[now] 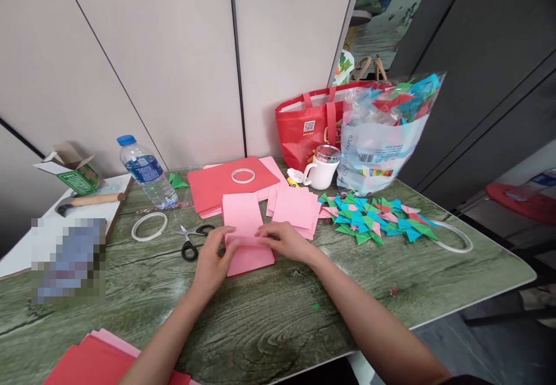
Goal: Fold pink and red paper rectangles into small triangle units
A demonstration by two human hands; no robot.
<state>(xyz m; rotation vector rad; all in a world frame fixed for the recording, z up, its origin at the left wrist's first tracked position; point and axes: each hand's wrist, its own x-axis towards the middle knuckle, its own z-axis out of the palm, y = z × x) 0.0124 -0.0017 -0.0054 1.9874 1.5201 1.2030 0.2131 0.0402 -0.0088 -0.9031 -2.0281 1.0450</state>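
A pink paper sheet (244,223) lies on the green wood-grain table (278,310) in front of me, partly folded up from its near edge. My left hand (214,257) presses its fingertips on the sheet's left side. From the right, my right hand (282,239) pinches the fold line with curled fingers. Black-handled scissors (193,240) rest just left of my left hand. A stack of small pink squares (295,208) sits just beyond my right hand.
Red sheets (226,185) carrying a tape ring (242,175) lie behind, with a water bottle (147,172), white mug (322,169), red bag (310,123) and a plastic bag of folded pieces (382,136). Coloured folded triangles (373,218) spread right. More red sheets (99,362) lie near left.
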